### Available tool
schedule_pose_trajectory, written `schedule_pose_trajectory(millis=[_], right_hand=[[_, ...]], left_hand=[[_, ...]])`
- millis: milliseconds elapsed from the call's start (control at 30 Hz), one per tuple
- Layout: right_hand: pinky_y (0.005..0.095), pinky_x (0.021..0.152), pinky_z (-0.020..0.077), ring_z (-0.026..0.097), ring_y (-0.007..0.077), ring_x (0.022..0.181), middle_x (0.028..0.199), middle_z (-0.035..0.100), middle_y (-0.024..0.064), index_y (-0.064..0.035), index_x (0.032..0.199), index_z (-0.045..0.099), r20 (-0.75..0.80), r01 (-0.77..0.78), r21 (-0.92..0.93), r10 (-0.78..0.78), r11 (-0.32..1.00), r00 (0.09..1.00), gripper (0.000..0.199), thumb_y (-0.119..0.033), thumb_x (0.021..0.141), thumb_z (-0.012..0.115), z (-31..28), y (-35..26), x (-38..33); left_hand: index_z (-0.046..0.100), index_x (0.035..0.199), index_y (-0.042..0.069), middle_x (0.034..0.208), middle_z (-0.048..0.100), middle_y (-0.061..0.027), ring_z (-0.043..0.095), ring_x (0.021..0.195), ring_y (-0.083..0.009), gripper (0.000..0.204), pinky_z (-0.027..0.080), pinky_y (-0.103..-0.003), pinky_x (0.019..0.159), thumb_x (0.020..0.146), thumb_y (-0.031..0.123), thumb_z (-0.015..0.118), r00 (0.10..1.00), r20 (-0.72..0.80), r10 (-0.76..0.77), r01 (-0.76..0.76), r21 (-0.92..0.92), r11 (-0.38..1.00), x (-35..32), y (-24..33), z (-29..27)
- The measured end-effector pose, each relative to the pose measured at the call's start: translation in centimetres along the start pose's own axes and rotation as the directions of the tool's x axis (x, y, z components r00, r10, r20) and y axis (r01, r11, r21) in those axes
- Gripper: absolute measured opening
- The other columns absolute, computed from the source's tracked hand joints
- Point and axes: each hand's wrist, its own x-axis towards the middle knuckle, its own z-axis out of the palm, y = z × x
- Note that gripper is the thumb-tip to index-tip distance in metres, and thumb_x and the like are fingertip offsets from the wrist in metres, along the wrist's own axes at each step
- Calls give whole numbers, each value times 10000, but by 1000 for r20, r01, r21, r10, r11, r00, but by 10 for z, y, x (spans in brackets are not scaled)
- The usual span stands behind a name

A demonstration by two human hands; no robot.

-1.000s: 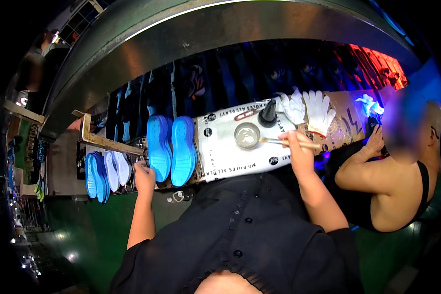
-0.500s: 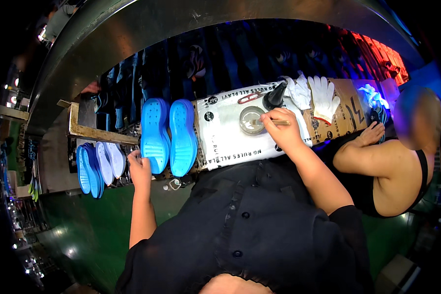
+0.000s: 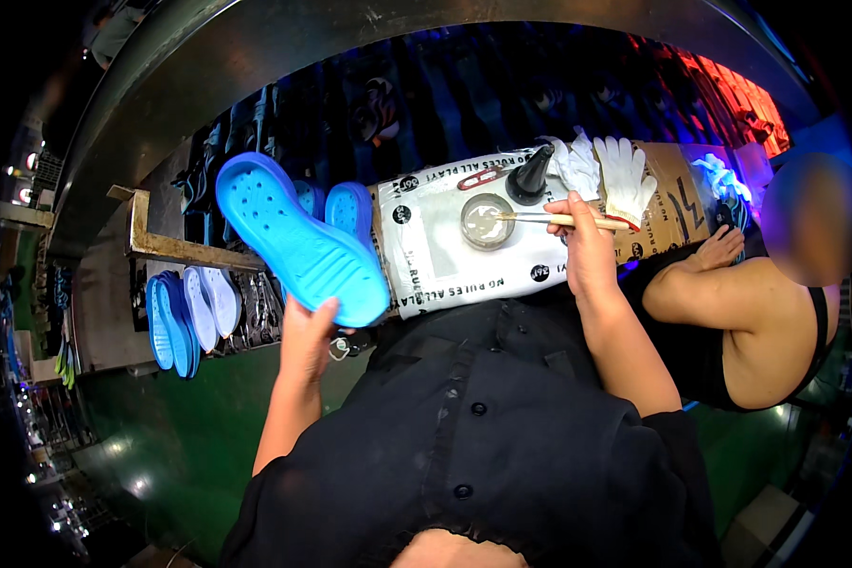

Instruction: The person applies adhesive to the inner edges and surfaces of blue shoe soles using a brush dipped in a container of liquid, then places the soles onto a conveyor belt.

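Note:
My left hand (image 3: 310, 333) grips a blue shoe sole (image 3: 298, 244) by its heel end, with the thumb on top. The sole is raised and tilted over other blue soles (image 3: 350, 210), which it partly hides. In my right hand (image 3: 587, 241) is a wooden-handled brush (image 3: 559, 219), held between thumb and fingers. Its tip lies at the glass jar (image 3: 488, 223), which seems to hold a clear or whitish liquid. The jar stands on a white printed sheet (image 3: 435, 275). A black cone-shaped bottle (image 3: 530, 176) is just behind it.
White gloves (image 3: 625, 175) lie on cardboard (image 3: 672, 204) to the right, near a seated person's arm (image 3: 701, 293). Left are more blue soles (image 3: 166, 327), white soles (image 3: 213, 308) and a metal bracket (image 3: 189, 251). A red-handled cutter (image 3: 483, 178) lies behind the jar. Dark shoe parts fill the back.
My left hand has taken hold of a blue sole and lifted it toward the right. My right hand has shifted right and back along the brush, its tip still at the jar.

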Motion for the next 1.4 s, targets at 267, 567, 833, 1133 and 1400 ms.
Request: schedule_pose_trajectory(millis=[267,567,833,1133,1400], right_hand=[[276,725,406,531,150,691,771,597,94,59,842,611,84,66,174,-82,983,993,370,-256,946,447,16,-35,-33],[351,813,372,544,200,641,653,608,39,-56,717,669,532,756,-326,-550,568,643,198,-140,840,539,37,-54,-59],[391,887,355,542,202,646,627,586,18,-86,701,670,582,783,-432,-525,447,621,150,-147,806,583,46,-52,-60],[406,885,353,538,201,658,632,582,14,-93,675,654,595,789,-417,-521,452,613,157,-154,801,582,49,-56,-57],[403,874,351,531,197,676,642,578,5,-97,693,663,606,797,-494,-519,348,603,133,-162,790,599,45,-56,-58]], left_hand=[[313,1274,-19,1123,513,-139,525,1023,-194,574,410,-335,920,786,56,606,891,20,453,-445,229,866,18,-2,71],[366,1198,-56,1031,579,-149,590,914,-187,513,470,-312,825,764,47,620,843,67,534,-536,193,822,13,5,93],[362,1221,-25,882,630,-153,646,729,-231,587,507,-301,670,710,0,650,606,212,767,-768,409,493,20,-4,84],[201,1375,65,842,634,-154,638,633,-264,848,502,-317,575,669,-42,658,358,334,872,-873,450,187,29,-20,74],[112,1424,102,869,627,-161,632,639,-276,940,501,-325,581,671,-58,650,346,349,871,-876,453,167,30,-23,67]])
